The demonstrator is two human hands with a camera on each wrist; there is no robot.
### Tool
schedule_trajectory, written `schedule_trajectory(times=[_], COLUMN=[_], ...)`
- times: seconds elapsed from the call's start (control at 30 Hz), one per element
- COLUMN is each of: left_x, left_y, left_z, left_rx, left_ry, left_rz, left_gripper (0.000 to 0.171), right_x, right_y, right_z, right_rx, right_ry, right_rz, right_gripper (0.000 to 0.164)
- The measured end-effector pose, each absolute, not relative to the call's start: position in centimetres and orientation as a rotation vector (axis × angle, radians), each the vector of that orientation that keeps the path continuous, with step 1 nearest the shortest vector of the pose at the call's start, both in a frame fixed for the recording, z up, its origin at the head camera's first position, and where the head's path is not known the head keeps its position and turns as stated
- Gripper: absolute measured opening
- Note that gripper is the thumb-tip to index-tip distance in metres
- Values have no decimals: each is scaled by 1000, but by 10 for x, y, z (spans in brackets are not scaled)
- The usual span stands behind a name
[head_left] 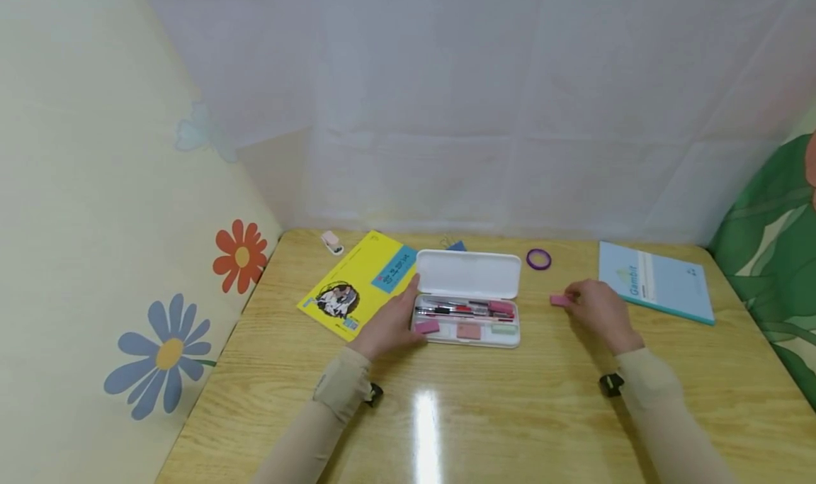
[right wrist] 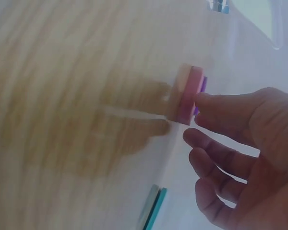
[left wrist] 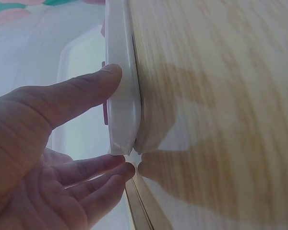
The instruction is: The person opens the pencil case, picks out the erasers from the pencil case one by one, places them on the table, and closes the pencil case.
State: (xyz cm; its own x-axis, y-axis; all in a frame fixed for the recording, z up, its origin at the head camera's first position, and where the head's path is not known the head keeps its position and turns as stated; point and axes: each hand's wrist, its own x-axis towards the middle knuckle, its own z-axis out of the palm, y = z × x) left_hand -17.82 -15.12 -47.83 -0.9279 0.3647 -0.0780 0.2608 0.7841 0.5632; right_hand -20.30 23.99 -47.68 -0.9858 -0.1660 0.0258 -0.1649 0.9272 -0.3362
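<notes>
An open white pencil case [head_left: 468,275] lies on the table, its lid tipped back. Pens [head_left: 462,309] fill its rear part; a pink block [head_left: 427,327], a salmon block [head_left: 468,330] and a pale green block [head_left: 503,329] sit along the front. My left hand [head_left: 392,322] holds the case's left end, the thumb against a side wall in the left wrist view and the fingers at the corner. To the right of the case, my right hand [head_left: 599,310] pinches a pink eraser [right wrist: 189,96] between thumb and index finger, low over or on the table.
A yellow booklet [head_left: 363,278] lies left of the case, with a small pale pink stapler-like item [head_left: 331,242] behind it. A purple tape ring [head_left: 538,259] lies behind the eraser. The light blue notebook [head_left: 669,278] is at right. Something blue [head_left: 457,246] shows behind the lid.
</notes>
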Motion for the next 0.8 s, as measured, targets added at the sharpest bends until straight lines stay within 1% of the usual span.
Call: schedule_trajectory(times=[0.03, 0.13, 0.17, 0.3, 0.4, 0.67, 0.8], left_x=[-178, -178, -178, -177, -177, -176, -175], left_y=[-151, -151, -151, -152, -152, -152, -152], left_z=[-478, -478, -478, -478, -478, -477, -478], left_rx=[495, 493, 490, 473, 468, 506, 511], left_ry=[2792, 2791, 2792, 2788, 2787, 2795, 2790], left_rz=[843, 842, 842, 848, 852, 905, 912], left_gripper=[123, 123, 122, 121, 121, 121, 121], right_x=[-203, -202, -202, -202, -203, -204, -204], right_y=[239, 234, 231, 219, 207, 172, 158], right_z=[-476, -470, -468, -466, -468, -471, -471], right_rx=[-253, -270, -291, -395, -483, -724, -754], right_ry=[3080, 3087, 3095, 3120, 3128, 3101, 3059], right_rz=[-538, -555, -555, -540, -534, -515, -500], right_gripper=[36, 42, 41, 28, 22, 15, 14])
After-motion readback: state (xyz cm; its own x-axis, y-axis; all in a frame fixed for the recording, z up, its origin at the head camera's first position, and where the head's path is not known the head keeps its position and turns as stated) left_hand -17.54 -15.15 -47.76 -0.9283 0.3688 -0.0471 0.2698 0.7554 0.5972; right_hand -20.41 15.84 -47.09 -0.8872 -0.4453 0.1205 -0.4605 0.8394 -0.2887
